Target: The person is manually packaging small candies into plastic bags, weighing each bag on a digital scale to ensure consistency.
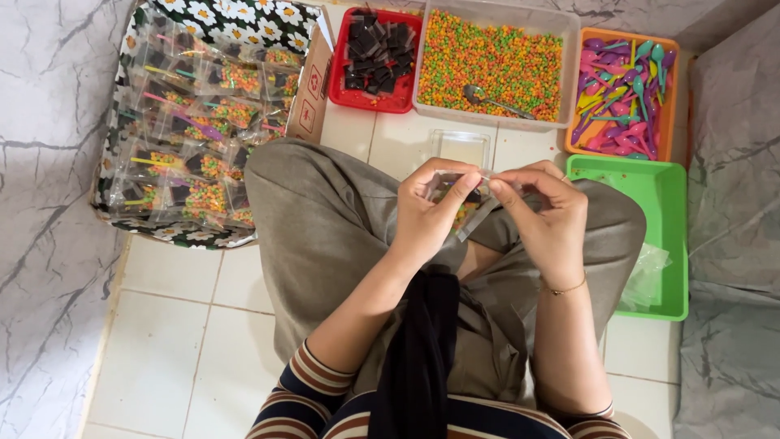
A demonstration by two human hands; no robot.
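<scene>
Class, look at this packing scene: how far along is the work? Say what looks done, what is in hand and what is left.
Done: the flower-patterned box at the left already holds many filled clear packets. In hand: the left hand and right hand both pinch one small clear packet over the lap. Left: the clear tub is full of coloured sweets, and dark pieces and plastic spoons remain in their trays.

Home floor: tiles [171,325], candy tubs [491,61]

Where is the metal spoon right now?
The metal spoon lies in the clear tub of colourful candy, top centre, between the red tray and orange tray.
</scene>
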